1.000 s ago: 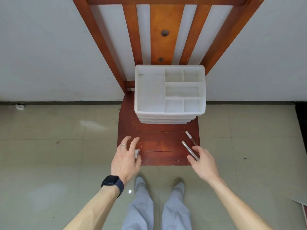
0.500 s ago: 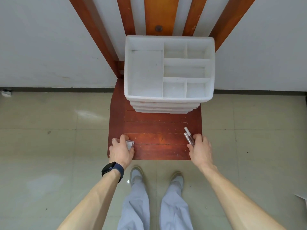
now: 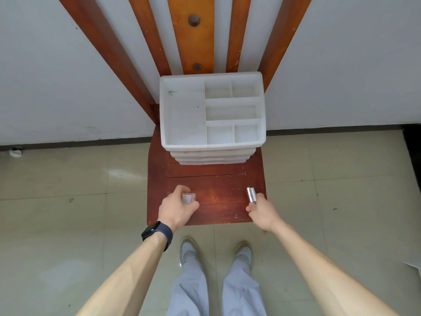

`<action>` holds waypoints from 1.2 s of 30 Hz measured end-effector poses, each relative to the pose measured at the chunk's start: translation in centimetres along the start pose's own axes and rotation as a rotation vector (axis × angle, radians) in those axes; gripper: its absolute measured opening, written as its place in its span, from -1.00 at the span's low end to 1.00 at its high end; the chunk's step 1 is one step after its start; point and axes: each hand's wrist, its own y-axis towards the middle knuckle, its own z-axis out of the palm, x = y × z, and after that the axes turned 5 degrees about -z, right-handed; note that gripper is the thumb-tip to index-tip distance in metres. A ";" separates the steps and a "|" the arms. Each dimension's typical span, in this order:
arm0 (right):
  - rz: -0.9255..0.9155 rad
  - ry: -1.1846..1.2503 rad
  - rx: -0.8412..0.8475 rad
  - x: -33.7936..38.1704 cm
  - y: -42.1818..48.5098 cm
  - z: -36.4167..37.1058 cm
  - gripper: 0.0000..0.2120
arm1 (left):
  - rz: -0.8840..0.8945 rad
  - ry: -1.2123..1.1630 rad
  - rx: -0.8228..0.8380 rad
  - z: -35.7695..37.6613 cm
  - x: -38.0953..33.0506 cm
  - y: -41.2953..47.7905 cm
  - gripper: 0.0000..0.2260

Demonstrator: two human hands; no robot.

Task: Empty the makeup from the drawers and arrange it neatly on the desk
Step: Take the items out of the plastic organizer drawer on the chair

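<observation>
Though half hidden by curled fingers, appears to be a small clear makeup case (image 3: 188, 198), gripped in left hand (image 3: 176, 209), in front of white drawer organiser (image 3: 213, 147), toward its left corner. Two silver makeup sticks (image 3: 251, 195) clasped together in right hand (image 3: 262, 213), in front of organiser's right corner. Both close over wooden chair seat (image 3: 218, 192) bearing the organiser; contact with seat not determinable. On left wrist, dark watch (image 3: 157, 232).

A stack of divided trays (image 3: 211, 145) sits at the back of a chair seat (image 3: 218, 179), against the backrest (image 3: 193, 42). Nearer the front edge, the left hand (image 3: 176, 209) holds a small case (image 3: 188, 198) over the seat's left side. The right hand (image 3: 262, 213) holds two slim tubes (image 3: 251, 195) over its right side.
</observation>
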 end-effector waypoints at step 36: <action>-0.450 1.029 -0.562 6.5 -41.0 -25.6 -0.83 | 1.057 0.078 0.200 -15.3 -32.0 -35.4 -0.76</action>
